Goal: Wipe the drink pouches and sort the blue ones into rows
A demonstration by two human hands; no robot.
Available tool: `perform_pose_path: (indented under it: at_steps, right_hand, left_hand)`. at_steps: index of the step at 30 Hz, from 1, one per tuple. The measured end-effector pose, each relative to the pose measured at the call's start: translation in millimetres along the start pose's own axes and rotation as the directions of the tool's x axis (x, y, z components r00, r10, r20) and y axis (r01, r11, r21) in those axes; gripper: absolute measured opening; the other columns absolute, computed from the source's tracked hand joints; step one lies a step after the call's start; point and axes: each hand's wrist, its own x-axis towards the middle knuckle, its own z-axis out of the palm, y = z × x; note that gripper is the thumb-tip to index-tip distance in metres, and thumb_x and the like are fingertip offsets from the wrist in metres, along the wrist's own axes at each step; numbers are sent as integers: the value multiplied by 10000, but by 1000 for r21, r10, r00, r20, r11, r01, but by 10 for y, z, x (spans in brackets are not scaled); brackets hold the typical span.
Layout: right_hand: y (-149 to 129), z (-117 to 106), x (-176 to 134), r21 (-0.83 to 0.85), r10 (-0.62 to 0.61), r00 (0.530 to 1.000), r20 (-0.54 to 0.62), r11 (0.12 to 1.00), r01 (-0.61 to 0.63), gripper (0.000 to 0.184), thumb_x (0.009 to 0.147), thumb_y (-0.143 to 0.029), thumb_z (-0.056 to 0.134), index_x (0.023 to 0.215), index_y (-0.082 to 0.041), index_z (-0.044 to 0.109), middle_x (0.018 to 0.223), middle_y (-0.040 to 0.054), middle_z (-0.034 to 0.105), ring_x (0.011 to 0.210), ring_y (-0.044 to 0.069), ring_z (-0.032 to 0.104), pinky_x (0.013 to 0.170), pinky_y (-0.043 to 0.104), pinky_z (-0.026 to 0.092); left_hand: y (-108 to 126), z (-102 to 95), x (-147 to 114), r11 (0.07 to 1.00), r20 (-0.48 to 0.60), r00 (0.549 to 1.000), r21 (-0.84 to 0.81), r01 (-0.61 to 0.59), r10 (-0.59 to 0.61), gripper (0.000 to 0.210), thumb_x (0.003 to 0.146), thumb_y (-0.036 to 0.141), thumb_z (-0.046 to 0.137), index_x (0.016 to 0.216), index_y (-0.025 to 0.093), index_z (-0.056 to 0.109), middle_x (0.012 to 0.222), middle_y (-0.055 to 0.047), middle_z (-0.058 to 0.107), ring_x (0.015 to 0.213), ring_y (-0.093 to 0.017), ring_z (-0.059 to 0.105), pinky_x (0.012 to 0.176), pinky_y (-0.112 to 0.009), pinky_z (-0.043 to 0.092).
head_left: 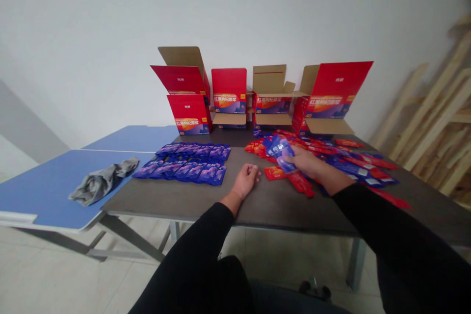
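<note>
My right hand (pixel 306 162) grips a blue-purple pouch (pixel 280 152) at the front of a loose pile; whether more than one is in the grip I cannot tell. Around it lie red pouches (pixel 302 184) and more blue ones (pixel 340 164), heaped unevenly. My left hand (pixel 246 180) rests on the dark table with its fingers curled in, and nothing shows in it. To its left, blue-purple pouches lie overlapping in a back row (pixel 193 150) and a front row (pixel 180 170).
Along the wall stand red cartons with flaps raised: a stacked pair (pixel 189 115) at left, two in the middle (pixel 230 103) and one (pixel 326 103) at right. A grey cloth (pixel 103 181) lies on the blue table (pixel 44 181). Wooden slats (pixel 441 127) lean at far right.
</note>
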Motion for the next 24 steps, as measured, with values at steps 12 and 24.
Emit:
perform_pose_path:
  at_steps: [12,24]
  right_hand:
    - [433,1311,-178,383,40,998,48,922,-55,506,799,-459,650,1215,-328,394,934,-17,597,599,130,592,424,237,503]
    - [558,1248,-215,224,-100,991,-88,967,118,485,806,-551,601,1137,-233,445,1059,71,627,691,200,672,436,322,587]
  left_hand:
    - [68,-66,10,961,-68,997,-276,25,-45,305,908,509,529,907,208,481,713,37,511,580,-104,477,564,-232,421]
    - [-34,-109,64,987,-355,932,159,-17,73,297,986,415,410,1130,181,524,1027,-74,648,921,-170,611,880,-301,470]
